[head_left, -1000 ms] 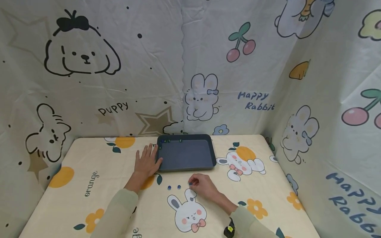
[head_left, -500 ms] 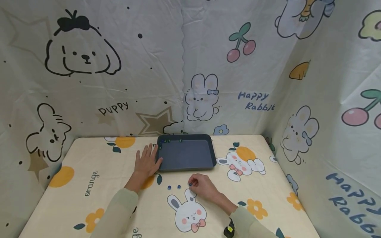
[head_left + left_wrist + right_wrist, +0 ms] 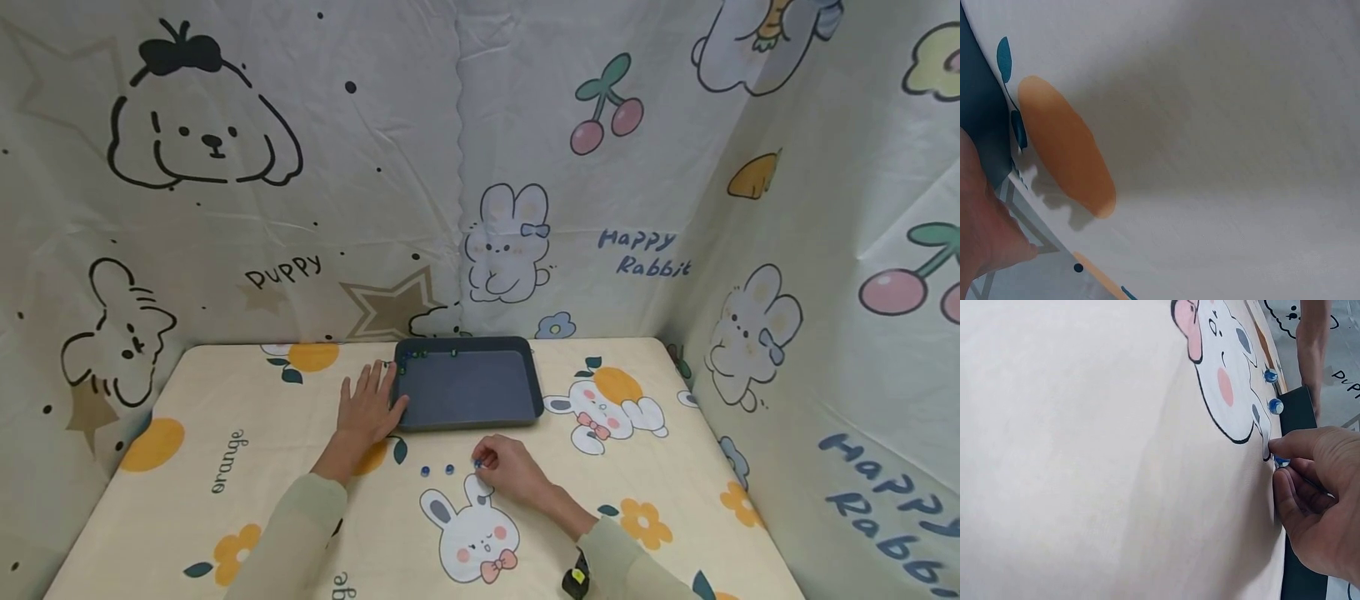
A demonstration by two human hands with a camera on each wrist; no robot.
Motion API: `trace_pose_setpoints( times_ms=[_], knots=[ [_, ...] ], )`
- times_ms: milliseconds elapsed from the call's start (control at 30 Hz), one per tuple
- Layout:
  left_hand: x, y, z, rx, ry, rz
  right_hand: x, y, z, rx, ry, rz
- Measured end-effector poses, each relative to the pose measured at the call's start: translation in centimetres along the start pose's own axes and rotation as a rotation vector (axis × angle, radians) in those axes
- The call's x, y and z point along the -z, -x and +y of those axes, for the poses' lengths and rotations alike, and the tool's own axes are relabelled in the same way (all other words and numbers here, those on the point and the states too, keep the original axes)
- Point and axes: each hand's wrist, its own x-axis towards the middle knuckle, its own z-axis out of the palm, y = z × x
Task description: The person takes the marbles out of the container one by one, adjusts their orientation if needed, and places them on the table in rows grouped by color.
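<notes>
The right hand (image 3: pixel 512 473) pinches a blue marble (image 3: pixel 1282 462) between its fingers (image 3: pixel 1297 444), close to the desk (image 3: pixel 292 433) (whether it touches, I cannot tell). Two loose marbles (image 3: pixel 449 469) lie beside it, near the printed rabbit (image 3: pixel 478 546). The left hand (image 3: pixel 367 410), fingers straight and spread, rests at the left rim of the dark tray (image 3: pixel 468 392); inside are small marbles (image 3: pixel 453 353).

Open cloth (image 3: pixel 442 447) runs between the right fingers (image 3: pixel 491 447) and the tray (image 3: pixel 465 387), whose rim (image 3: pixel 468 427), seemingly low, stands in the way.
</notes>
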Motion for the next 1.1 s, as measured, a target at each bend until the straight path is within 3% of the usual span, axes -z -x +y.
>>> trace_pose_setpoints(
  times_ms=[700,933,1100],
  knots=[
    [0.0,0.0,-0.2,0.003,-0.004,-0.010,-0.1,0.1,-0.3,-0.016,0.014,0.000],
    [0.1,0.1,0.0,-0.008,-0.002,-0.004,1.5,-0.8,-1.6,-0.086,-0.111,0.081],
    [0.2,0.1,0.1,-0.013,-0.003,0.002,3.2,-3.2,-3.0,-0.015,-0.100,0.136]
  ],
)
